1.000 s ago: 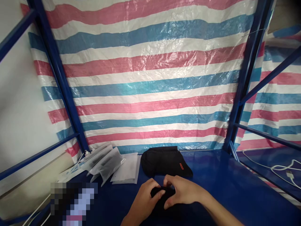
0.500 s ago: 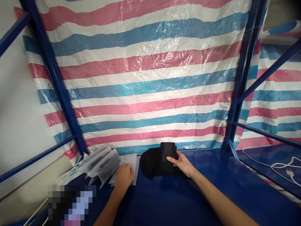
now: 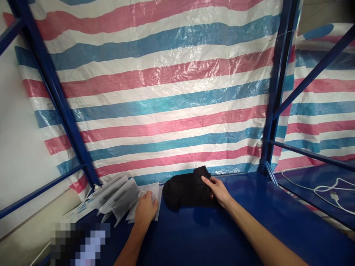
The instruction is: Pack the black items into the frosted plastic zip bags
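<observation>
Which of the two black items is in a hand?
The smaller black item, pinched in the right hand. The longer black item lies on the blue surface, its rounded end at the left of the view.

Your worktop (image 3: 177,240) is a smooth, glossy, dark blue surface. Toward its far edge, you have a heap of black fabric (image 3: 177,190) lying on it. Just left of that, your flat white packets (image 3: 133,213) overlap slightly askew; beside them, translucent bags (image 3: 120,201) lean in an overlapping row.
</observation>
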The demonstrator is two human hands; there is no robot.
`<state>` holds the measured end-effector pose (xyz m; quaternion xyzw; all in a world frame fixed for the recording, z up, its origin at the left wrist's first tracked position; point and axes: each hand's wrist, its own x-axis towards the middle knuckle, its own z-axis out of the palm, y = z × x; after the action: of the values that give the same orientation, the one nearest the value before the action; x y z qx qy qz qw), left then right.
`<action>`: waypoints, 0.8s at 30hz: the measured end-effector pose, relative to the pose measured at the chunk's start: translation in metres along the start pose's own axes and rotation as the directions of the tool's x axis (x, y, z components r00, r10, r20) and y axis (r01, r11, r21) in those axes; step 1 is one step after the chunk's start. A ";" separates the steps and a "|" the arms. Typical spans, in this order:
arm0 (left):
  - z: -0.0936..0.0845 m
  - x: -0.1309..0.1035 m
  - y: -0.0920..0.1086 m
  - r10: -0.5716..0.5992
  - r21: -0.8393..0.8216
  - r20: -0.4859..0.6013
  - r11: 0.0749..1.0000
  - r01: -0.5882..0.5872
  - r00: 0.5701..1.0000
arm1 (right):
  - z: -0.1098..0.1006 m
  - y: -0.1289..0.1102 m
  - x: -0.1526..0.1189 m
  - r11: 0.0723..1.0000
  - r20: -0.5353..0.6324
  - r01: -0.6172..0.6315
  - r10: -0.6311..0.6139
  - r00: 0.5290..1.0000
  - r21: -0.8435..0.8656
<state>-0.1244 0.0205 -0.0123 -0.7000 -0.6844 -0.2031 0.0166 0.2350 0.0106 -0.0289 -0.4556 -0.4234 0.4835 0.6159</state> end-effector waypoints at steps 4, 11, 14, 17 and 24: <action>0.004 0.004 0.002 -0.003 0.031 -0.005 1.000 0.003 1.000 | 0.001 0.003 0.000 0.998 0.011 -0.023 0.022 1.000 0.060; 0.003 0.012 -0.008 -0.052 -0.100 0.021 0.994 0.054 0.998 | 0.001 0.010 0.003 1.000 -0.029 0.000 -0.001 1.000 -0.013; -0.004 0.007 -0.009 -0.018 -0.122 0.015 0.992 0.020 1.000 | 0.002 0.009 0.000 0.999 -0.018 0.016 -0.015 1.000 0.042; -0.021 -0.004 0.002 0.044 -0.153 -0.082 0.987 -0.056 0.996 | 0.005 0.003 -0.003 0.990 0.017 0.005 -0.007 1.000 0.141; -0.044 -0.001 0.057 0.345 -0.298 -0.290 0.854 -0.427 0.893 | 0.004 -0.015 -0.014 0.955 0.086 -0.049 0.025 0.996 0.293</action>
<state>-0.0809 0.0028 0.0427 -0.7871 -0.4746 -0.3938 0.0086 0.2316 -0.0040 -0.0146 -0.3465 -0.3628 0.5709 0.6499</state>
